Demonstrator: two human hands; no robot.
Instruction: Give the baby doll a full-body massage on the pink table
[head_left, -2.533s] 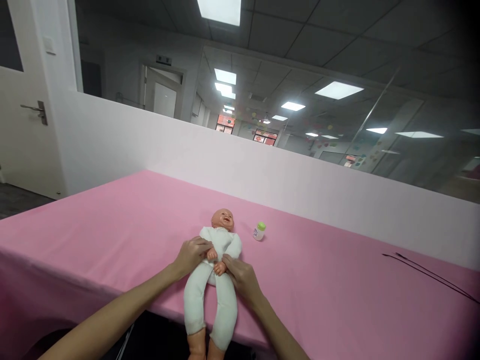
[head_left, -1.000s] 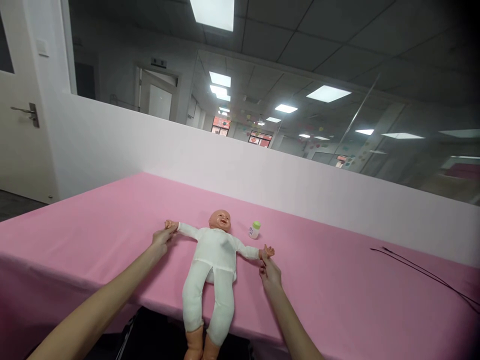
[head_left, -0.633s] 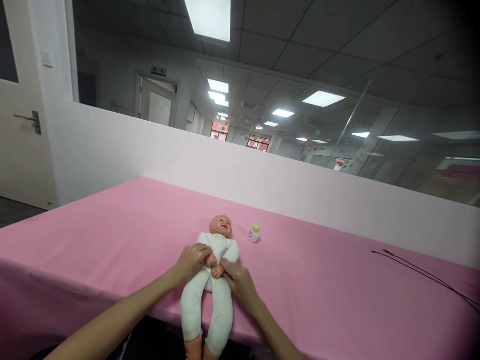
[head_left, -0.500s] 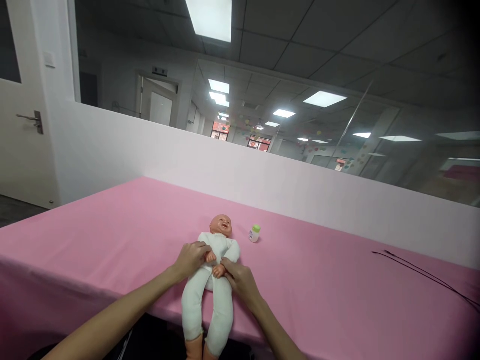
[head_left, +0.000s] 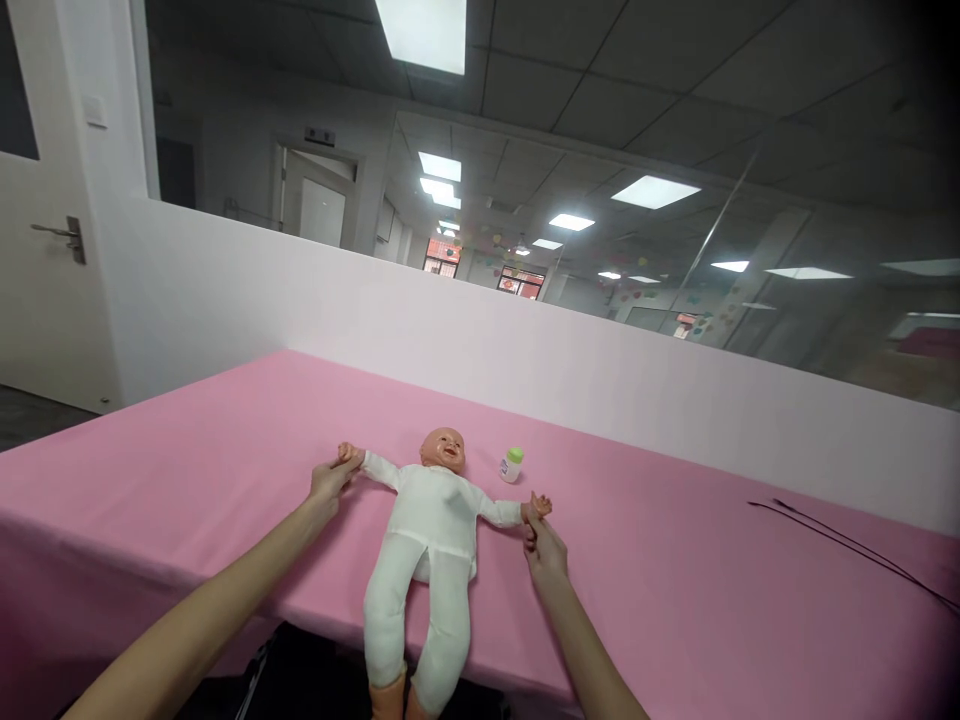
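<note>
A baby doll (head_left: 435, 510) in a white top and white trousers lies on its back, its head toward the wall and its legs over the table's near edge. Its arms are spread out to both sides. My left hand (head_left: 330, 480) is closed round the doll's wrist on the left. On the other side, my right hand (head_left: 545, 548) pinches the doll's other wrist, whose small hand shows above my fingers. Just right of the doll's head stands a small clear bottle (head_left: 511, 466) with a green cap, touched by neither hand.
A pink cloth (head_left: 675, 570) covers the table. Thin black cables (head_left: 847, 548) lie at the right. Behind the table rises a white wall (head_left: 360, 300) with a long window above it. A door (head_left: 52, 280) is at the far left.
Both doll arms have moved from over its belly out to the sides, my left hand going left and up, my right hand going right. The bottle stays in place.
</note>
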